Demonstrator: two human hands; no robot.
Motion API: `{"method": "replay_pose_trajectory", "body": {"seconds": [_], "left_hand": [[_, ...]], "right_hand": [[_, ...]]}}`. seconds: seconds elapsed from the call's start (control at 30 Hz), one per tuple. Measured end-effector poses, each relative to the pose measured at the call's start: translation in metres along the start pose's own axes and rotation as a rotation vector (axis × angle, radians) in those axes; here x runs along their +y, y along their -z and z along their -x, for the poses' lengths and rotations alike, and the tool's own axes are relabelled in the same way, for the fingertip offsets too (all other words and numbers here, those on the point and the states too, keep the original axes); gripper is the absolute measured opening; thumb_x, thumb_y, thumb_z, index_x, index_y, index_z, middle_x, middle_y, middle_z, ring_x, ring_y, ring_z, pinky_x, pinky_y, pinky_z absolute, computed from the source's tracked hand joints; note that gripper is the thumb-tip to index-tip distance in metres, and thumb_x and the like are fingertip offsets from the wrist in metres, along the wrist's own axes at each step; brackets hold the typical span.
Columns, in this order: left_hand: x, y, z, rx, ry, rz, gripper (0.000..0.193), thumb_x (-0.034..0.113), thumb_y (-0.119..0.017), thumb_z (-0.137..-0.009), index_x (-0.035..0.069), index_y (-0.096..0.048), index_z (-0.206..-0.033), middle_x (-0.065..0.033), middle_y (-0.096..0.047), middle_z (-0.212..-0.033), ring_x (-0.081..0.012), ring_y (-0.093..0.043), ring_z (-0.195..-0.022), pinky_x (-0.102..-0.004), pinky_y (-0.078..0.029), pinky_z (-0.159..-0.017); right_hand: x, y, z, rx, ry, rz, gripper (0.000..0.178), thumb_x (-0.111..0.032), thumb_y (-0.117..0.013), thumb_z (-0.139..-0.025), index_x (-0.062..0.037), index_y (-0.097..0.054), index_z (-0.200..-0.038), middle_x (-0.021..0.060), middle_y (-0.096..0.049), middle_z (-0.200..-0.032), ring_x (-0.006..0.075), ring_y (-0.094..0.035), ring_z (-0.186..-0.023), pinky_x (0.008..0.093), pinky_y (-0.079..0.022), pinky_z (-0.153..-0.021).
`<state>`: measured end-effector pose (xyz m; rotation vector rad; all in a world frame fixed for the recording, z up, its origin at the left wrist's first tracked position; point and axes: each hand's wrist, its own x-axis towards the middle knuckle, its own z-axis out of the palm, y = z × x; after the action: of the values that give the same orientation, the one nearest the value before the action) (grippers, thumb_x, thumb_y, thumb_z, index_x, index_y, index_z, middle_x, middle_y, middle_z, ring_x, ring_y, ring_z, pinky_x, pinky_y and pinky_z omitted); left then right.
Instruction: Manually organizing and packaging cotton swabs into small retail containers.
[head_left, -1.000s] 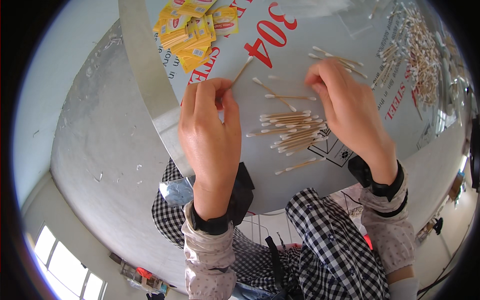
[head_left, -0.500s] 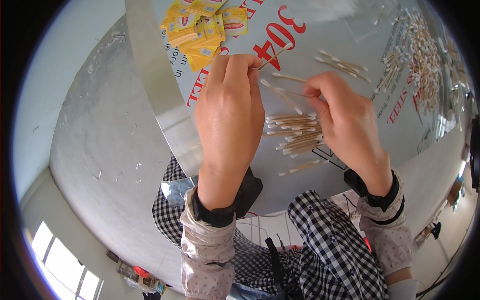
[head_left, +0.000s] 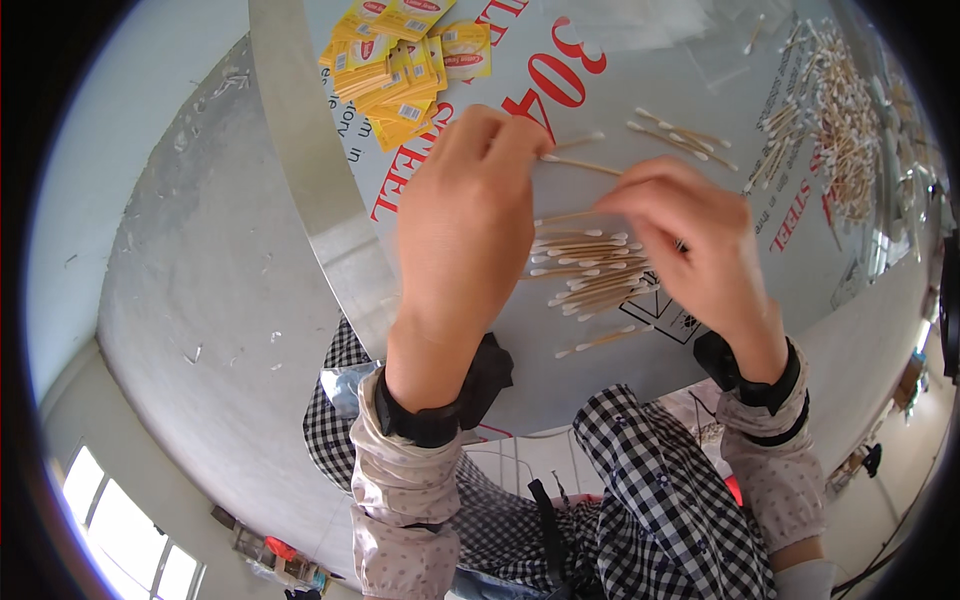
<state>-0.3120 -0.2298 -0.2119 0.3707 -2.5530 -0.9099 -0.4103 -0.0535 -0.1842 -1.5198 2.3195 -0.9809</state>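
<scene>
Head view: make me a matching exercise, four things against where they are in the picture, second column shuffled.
Things:
1. Pile of yellow rectangular packets
2. Large heap of white-tipped wooden swabs
3. Smaller bunch of white-tipped wooden swabs
4. Black-and-white checked cloth

Places:
A. Between left hand and right hand
B. Lower edge
C. Upper right
D. Upper left

Pairs: 1-D, 2-C, 3-A, 4-B
</scene>
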Motion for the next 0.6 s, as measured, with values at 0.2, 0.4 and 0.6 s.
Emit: {"method": "replay_pose_trajectory", "body": {"seconds": [0.2, 0.4, 0.6], "left_hand": [[0.022, 0.017, 0.021, -0.314, 0.037, 0.121, 0.019, -0.003, -0.062, -0.082, 0.004, -0.066, -0.099, -0.0092, -0.062, -0.094, -0.0268, -0.063, -0.084, -0.0355, -0.05, -0.066], [0.031, -0.003, 0.068, 0.307, 0.447, 0.802, 0.054, 0.034, -0.043, -0.106, -0.003, -0.039, -0.145, -0.0184, -0.044, -0.148, -0.0288, -0.044, -0.136, -0.0396, -0.034, -0.112], [0.068, -0.025, 0.068, 0.307, 0.473, 0.987, 0.072, 0.047, -0.034, -0.105, -0.004, -0.016, -0.153, -0.0202, -0.017, -0.161, -0.03, -0.014, -0.15, -0.0424, -0.011, -0.121]], "right_hand": [[-0.005, 0.022, 0.018, 0.25, -0.317, -0.136, 0.014, 0.007, -0.061, -0.087, -0.0031, -0.068, -0.094, 0.0044, -0.067, -0.091, 0.0141, -0.055, -0.071, 0.0289, -0.044, -0.063], [-0.005, -0.016, 0.057, 0.456, -0.439, -0.687, 0.038, -0.021, -0.045, -0.106, 0.0043, -0.049, -0.134, 0.0155, -0.053, -0.137, 0.0241, -0.046, -0.132, 0.0404, -0.032, -0.114], [-0.021, -0.041, 0.041, 0.43, -0.331, -0.831, 0.059, -0.039, -0.033, -0.107, 0.0044, -0.032, -0.147, 0.0207, -0.032, -0.154, 0.0295, -0.026, -0.146, 0.0446, -0.017, -0.12]]}}
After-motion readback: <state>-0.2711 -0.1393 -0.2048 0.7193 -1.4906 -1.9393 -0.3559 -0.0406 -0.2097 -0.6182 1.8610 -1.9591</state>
